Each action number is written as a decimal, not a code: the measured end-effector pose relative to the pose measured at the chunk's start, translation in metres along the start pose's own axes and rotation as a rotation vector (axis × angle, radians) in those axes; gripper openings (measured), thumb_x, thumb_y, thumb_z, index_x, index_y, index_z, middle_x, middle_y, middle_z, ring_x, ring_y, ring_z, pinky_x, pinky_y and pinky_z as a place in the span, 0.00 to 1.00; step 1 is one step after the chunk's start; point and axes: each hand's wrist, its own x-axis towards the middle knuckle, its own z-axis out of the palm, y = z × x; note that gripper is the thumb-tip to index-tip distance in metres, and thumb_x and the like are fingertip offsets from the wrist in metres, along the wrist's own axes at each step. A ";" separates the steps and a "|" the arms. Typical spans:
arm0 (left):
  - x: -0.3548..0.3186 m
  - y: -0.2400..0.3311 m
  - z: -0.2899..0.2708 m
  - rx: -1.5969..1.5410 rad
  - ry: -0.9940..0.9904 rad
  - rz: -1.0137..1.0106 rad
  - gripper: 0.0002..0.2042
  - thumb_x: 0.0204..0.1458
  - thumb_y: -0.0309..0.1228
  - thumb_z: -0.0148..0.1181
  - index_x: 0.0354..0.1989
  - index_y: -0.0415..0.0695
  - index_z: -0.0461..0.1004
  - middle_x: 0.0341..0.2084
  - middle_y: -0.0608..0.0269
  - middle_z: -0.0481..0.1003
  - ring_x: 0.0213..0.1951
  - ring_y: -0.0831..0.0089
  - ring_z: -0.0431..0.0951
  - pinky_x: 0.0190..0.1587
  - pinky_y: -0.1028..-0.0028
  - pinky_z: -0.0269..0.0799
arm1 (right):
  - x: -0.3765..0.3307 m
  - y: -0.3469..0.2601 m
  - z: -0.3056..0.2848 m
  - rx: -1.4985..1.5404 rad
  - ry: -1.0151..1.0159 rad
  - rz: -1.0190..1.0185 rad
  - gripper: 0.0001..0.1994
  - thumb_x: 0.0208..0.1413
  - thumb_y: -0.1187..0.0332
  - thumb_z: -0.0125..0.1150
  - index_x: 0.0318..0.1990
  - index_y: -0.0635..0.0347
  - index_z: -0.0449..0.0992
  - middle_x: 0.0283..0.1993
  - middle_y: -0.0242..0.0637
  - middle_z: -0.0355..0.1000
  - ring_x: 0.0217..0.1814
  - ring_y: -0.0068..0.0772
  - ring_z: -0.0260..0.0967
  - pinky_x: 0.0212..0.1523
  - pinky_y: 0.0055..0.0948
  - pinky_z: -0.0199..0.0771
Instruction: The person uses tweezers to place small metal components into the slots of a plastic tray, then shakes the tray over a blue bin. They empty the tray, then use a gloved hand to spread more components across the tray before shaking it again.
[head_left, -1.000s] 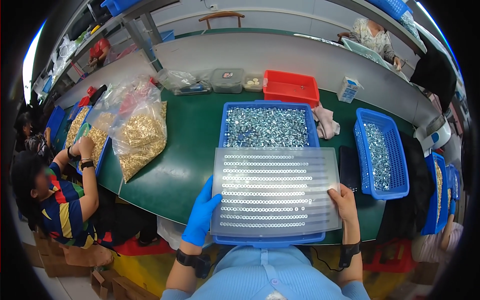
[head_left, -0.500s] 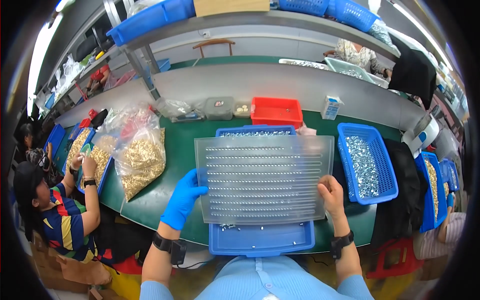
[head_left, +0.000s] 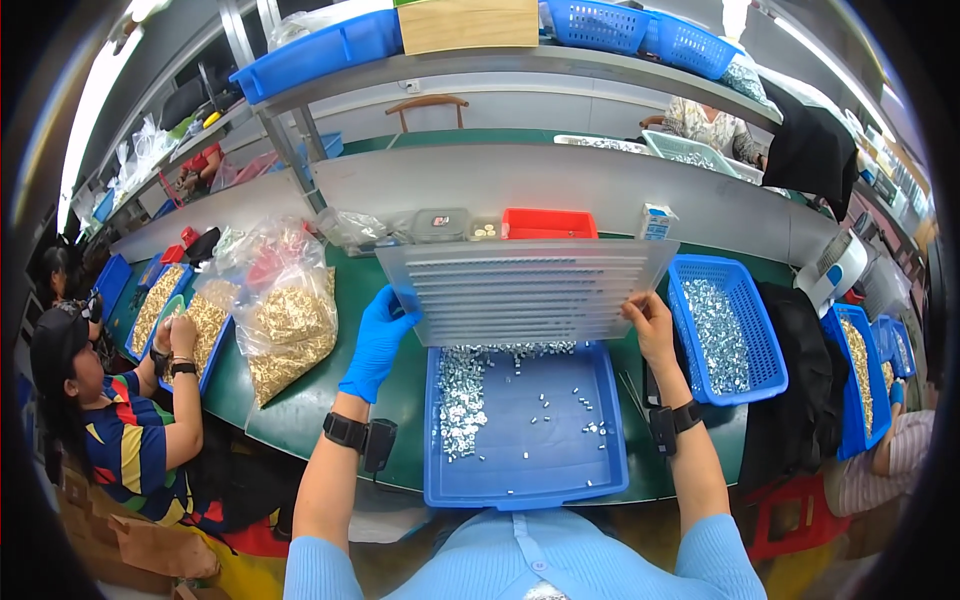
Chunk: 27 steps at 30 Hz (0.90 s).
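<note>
Both my hands hold up a translucent plastic plate [head_left: 530,300] with rows of slots across it. My left hand [head_left: 378,345], in a blue glove, grips its left edge. My bare right hand [head_left: 652,325] pinches the right edge, thumb and fingers closed on it. The plate is tilted, its far edge raised, over the far part of a shallow blue tray [head_left: 570,470]. Small shiny metal pieces [head_left: 460,410] are heaped along the tray's left side, with several scattered at its right. The plate hides the tray's far end.
Right of the tray stands a blue basket [head_left: 780,375] of similar silvery pieces. Left, a clear bag [head_left: 290,335] holds gold-coloured pieces. Behind are a red bin [head_left: 548,223] and a small carton [head_left: 656,222]. A co-worker [head_left: 130,430] sits at the left; a shelf [head_left: 600,68] spans above.
Both hands have moved the plate away from me and tipped it steeper, far edge up. More of the blue tray and its heaped metal pieces now shows.
</note>
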 end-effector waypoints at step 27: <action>-0.128 -0.057 -0.009 0.913 -0.218 0.254 0.25 0.51 0.20 0.51 0.59 0.47 0.61 0.51 0.52 0.63 0.53 0.59 0.64 0.56 0.69 0.62 | -0.097 -0.036 -0.034 -0.562 -0.383 -0.314 0.11 0.42 0.84 0.58 0.35 0.62 0.74 0.42 0.41 0.71 0.52 0.41 0.69 0.50 0.32 0.72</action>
